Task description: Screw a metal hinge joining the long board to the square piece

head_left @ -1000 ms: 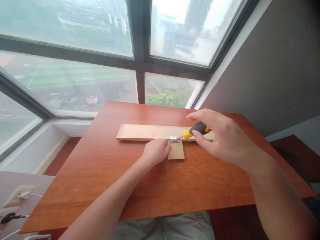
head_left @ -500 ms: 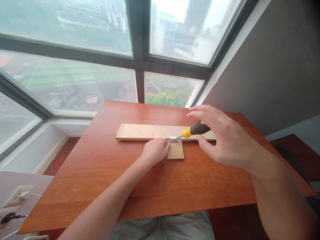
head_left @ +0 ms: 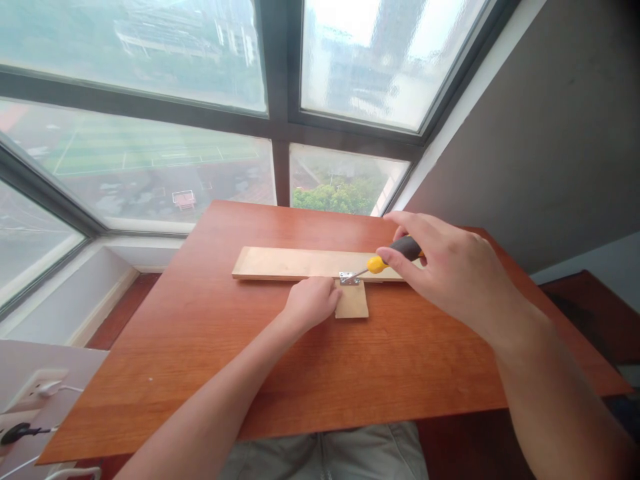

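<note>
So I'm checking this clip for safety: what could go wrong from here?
1. The screwdriver tip is on the hinge, right beside the left hand; a slip could jab the fingers.
2. No clamp shows on the block or board, so either might shift and skew the hinge.
3. The right hand holds the tool at a low slant, so the tip may jump off.
</note>
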The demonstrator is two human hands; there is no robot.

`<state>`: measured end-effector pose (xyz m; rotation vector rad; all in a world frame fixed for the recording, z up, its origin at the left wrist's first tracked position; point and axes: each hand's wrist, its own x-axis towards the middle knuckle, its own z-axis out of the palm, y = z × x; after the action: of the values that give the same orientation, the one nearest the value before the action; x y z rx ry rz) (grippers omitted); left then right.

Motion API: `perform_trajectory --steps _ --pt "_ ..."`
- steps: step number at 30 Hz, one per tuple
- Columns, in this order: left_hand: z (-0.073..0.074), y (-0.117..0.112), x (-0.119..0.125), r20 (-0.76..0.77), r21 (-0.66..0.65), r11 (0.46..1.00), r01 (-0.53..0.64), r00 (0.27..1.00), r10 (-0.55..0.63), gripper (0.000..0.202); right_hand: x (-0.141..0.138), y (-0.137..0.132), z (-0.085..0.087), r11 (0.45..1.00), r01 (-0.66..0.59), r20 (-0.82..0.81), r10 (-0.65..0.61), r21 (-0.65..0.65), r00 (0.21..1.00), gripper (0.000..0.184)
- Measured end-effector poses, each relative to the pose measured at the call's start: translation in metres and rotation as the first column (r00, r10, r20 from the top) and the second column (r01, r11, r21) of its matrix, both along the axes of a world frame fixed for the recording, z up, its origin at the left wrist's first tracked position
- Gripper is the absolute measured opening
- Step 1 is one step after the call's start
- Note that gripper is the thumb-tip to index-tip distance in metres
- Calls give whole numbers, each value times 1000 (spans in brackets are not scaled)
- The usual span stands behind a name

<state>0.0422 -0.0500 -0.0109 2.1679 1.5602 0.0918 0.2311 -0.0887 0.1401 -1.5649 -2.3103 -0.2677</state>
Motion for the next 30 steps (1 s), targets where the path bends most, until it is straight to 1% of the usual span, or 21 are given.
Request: perform_trajectory --steps 1,2,4,6,7,11,12,13,15,16,17,18,20,22,23,24,27,28,29,30 --pt "0 0 0 0 2 1000 0 1000 0 33 0 0 -1 1000 0 -14 0 -4 1000 32" --pt "0 0 0 0 5 1000 0 1000 0 33 0 1 -1 999 -33 -30 33 -22 999 31" --pt "-1 0 0 -1 8 1000 1 1000 -1 32 2 0 0 988 -141 -49 138 -69 989 39" --pt "-1 0 0 -2 8 1000 -2 1000 2 32 4 0 2 975 -200 -35 198 -91 980 44" --pt "-1 0 0 -1 10 1000 -4 1000 4 32 5 0 2 979 -188 -20 187 -82 982 42" --pt "-1 0 0 4 9 1000 -2 1000 2 32 5 2 1 1000 -22 1 22 -18 1000 26" --pt "-1 0 0 3 5 1000 -2 1000 2 32 4 2 1 1000 -24 -5 24 -20 1000 25" --pt "-1 0 0 0 0 1000 -2 1000 2 33 5 1 1 998 -54 -11 54 -36 998 28" --pt "-1 0 0 -4 -2 1000 -3 1000 3 33 5 0 2 987 -146 -21 145 -73 989 40" --pt "-1 0 0 -5 -1 1000 -4 1000 4 33 5 0 2 982 -172 -23 171 -80 985 44" --pt "-1 0 0 -3 1 1000 -5 1000 5 33 5 0 2 983 -170 -21 169 -71 985 46" --pt "-1 0 0 -1 3 1000 -5 1000 5 33 4 1 1 989 -138 -17 138 -46 990 46" --pt "-1 0 0 4 1 1000 -5 1000 5 33 3 2 -1 999 -33 -4 33 11 999 43" --pt "-1 0 0 4 0 1000 -5 1000 5 33 3 4 -4 999 39 -8 -39 30 999 34" --pt "-1 0 0 3 1 1000 -6 1000 6 33 3 4 -4 999 29 -23 -29 23 999 30" --pt "-1 0 0 3 2 1000 -6 1000 6 33 3 4 -4 1000 -17 -44 18 8 999 29" --pt "-1 -1 0 3 10 1000 -8 1000 8 32 5 1 0 974 -214 -97 207 -71 974 41" --pt "0 -1 0 4 13 1000 -8 1000 8 32 5 0 1 966 -243 -97 234 -89 967 44" --pt "0 -1 0 5 15 1000 -7 1000 7 32 5 0 1 967 -237 -88 229 -94 969 45" --pt "0 -1 0 7 17 1000 -7 1000 7 32 4 0 1 976 -200 -74 194 -83 978 44"
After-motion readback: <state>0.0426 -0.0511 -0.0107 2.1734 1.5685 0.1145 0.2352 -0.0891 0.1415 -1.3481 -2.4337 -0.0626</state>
